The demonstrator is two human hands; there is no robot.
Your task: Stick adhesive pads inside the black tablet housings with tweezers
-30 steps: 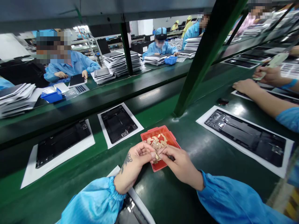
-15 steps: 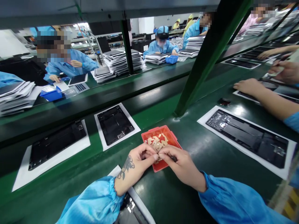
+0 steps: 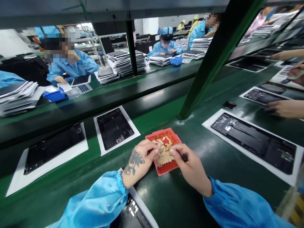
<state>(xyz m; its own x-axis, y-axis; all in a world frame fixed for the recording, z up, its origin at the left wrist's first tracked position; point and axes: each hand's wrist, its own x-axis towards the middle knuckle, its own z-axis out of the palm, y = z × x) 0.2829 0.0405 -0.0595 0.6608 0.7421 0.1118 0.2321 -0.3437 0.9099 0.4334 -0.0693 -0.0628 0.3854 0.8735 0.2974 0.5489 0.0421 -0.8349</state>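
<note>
Right hand (image 3: 192,167) grasping dark-handled tweezers (image 3: 183,155) above tan adhesive pieces (image 3: 163,157), which lie in a red plastic tray (image 3: 163,131) on the green table (image 3: 171,202). Tattooed left hand (image 3: 140,160) curled over the tray's left edge, its grip unclear. Black tablet housings (image 3: 253,142) on white sheets flank the tray.

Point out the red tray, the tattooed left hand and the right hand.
Red plastic tray (image 3: 162,132): head view, on its far rim.
Tattooed left hand (image 3: 144,152): head view, on the back of the hand.
Right hand (image 3: 191,166): head view, on the back of the hand.
</note>
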